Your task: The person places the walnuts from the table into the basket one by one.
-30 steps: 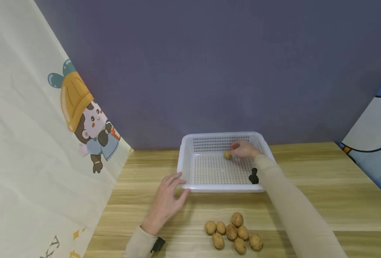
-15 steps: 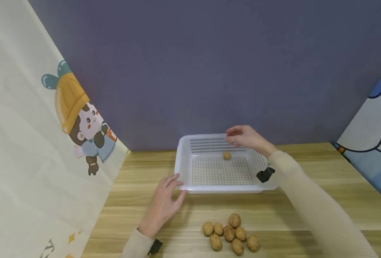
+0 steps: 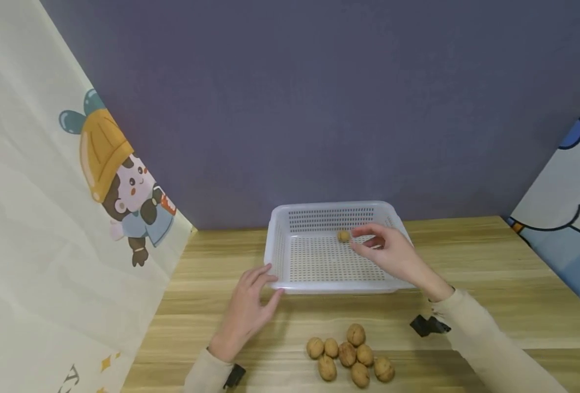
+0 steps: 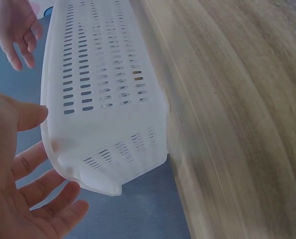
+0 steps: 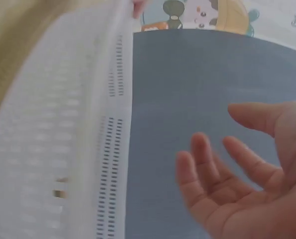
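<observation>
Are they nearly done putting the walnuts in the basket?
Not nearly! One walnut is already in the white basket. The right hand, over the basket, holds nothing; the left hand touches the basket's corner. Eight walnuts lie on the table, so most of the job seems left.

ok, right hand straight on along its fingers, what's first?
By the head view, the walnut in the basket, just off the fingers; but the right hand looks higher, so may pass over.
</observation>
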`<state>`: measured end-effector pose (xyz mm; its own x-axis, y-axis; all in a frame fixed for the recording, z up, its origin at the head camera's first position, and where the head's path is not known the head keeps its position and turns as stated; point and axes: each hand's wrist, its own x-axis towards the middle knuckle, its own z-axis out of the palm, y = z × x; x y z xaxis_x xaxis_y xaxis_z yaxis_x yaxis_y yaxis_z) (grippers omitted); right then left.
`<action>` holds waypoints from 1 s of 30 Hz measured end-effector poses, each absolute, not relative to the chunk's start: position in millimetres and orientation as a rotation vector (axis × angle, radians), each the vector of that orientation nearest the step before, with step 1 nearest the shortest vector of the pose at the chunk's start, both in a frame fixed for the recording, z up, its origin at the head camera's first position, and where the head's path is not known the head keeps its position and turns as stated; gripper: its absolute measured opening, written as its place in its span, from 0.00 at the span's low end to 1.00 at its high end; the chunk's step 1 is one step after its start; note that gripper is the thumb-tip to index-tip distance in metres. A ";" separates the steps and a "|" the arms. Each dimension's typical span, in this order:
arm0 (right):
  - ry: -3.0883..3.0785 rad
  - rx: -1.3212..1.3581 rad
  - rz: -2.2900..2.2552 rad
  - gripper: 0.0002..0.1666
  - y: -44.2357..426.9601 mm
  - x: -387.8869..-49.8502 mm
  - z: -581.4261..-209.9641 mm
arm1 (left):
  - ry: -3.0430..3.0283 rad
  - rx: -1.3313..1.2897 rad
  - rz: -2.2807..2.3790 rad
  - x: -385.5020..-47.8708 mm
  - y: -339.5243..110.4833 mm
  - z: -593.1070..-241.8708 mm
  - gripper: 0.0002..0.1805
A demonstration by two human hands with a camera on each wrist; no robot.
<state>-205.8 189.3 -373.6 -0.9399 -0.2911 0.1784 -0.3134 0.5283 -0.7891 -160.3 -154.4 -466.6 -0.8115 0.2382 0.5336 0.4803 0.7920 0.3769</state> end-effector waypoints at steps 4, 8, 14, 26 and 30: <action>-2.584 0.661 1.450 0.16 190.1 -185.2 -399.2 | -2.530 -0.534 -0.704 -160.1 -151.8 -466.4 0.18; -2.495 0.803 1.472 0.14 190.8 -166.8 -420.5 | -2.531 -0.543 -0.704 -159.8 -150.2 -466.7 0.17; -2.527 1.001 1.442 0.12 192.9 -150.8 -444.9 | -2.530 -0.519 -0.699 -157.1 -153.5 -467.3 0.17; -2.675 1.066 1.357 0.18 204.3 -148.8 -489.8 | -2.523 -0.517 -0.720 -157.2 -153.7 -465.6 0.17; -2.760 1.051 1.415 0.21 209.3 -152.1 -498.0 | -2.528 -0.512 -0.707 -158.1 -154.5 -464.6 0.17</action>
<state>-152.1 209.3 -498.0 -0.7861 -0.5959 0.1640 -0.4811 0.4234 -0.7676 -158.1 -154.5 -464.6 -0.8236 0.2237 0.5212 0.4616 0.7984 0.3867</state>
